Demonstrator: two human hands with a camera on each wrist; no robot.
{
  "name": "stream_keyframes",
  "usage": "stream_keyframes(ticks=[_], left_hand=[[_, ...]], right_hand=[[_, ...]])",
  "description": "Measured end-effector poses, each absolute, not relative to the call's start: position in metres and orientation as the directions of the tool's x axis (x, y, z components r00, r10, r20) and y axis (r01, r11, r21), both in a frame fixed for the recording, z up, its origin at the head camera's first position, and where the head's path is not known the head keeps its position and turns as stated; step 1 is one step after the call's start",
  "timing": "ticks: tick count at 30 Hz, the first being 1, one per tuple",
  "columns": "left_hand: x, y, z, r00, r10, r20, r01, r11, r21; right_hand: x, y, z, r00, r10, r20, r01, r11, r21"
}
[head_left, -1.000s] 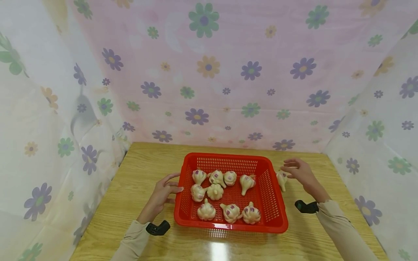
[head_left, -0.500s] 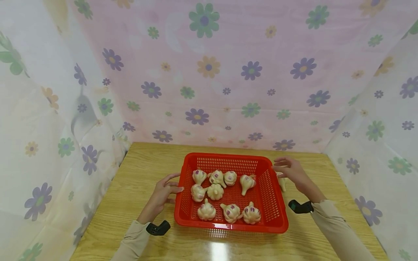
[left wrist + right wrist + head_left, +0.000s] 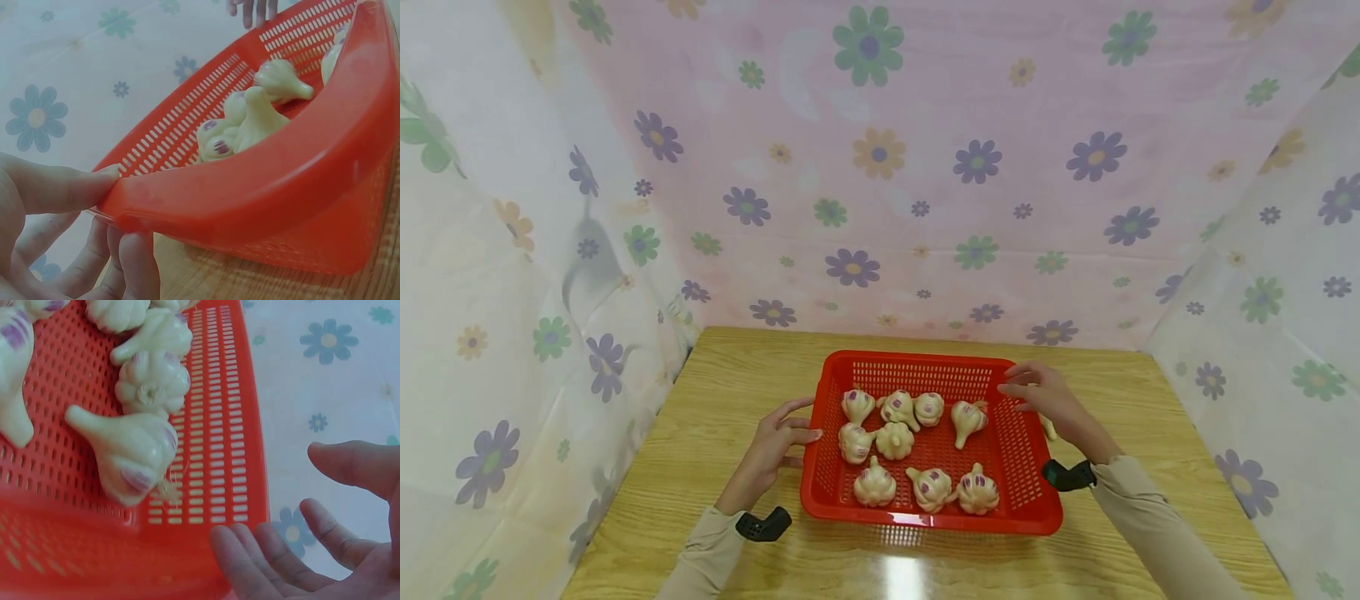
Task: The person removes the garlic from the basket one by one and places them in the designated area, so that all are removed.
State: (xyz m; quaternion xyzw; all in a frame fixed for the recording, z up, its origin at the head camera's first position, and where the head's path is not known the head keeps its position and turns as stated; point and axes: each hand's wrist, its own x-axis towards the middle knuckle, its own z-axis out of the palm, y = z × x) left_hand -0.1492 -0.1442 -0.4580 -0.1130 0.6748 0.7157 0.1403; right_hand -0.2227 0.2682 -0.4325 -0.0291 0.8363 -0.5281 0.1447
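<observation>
I've got top-down access to the red plastic basket (image 3: 925,521); bare basket floor (image 3: 936,452) between back garlic bulbs (image 3: 898,407) and front garlic bulbs (image 3: 932,490). Left hand (image 3: 766,450) blocks left rim, right hand (image 3: 1054,405) overlaps right rim, garlic stem (image 3: 1049,429) just outside. Behind, only a narrow strip of wooden table (image 3: 745,375) before the floral cloth (image 3: 880,217)

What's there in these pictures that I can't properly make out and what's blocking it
Head view: most of the loose garlic bulb outside the red basket, behind the right hand.
Left wrist view: the base of the stem-up bulb, behind the near rim.
Right wrist view: part of one stemmed bulb, cut off by the left edge.
</observation>
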Motion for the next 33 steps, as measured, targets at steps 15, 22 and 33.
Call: stream_keyframes(ticks=[15,22,33], left_hand=[[-0.149,-0.144,-0.460,-0.933,0.051,-0.355,-0.357,-0.046,0.933],[-0.149,-0.144,-0.460,-0.933,0.054,-0.355,-0.358,-0.050,0.932],[-0.149,-0.145,-0.461,-0.931,0.057,-0.361,-0.364,-0.052,0.930]], right_hand=[[-0.228,0.233,-0.445,-0.932,-0.132,-0.339,0.244,0.464,-0.852],[-0.231,0.222,-0.461,-0.923,-0.086,-0.375,0.294,0.471,-0.832],[-0.236,0.206,-0.487,-0.918,-0.042,-0.395,0.339,0.436,-0.833]])
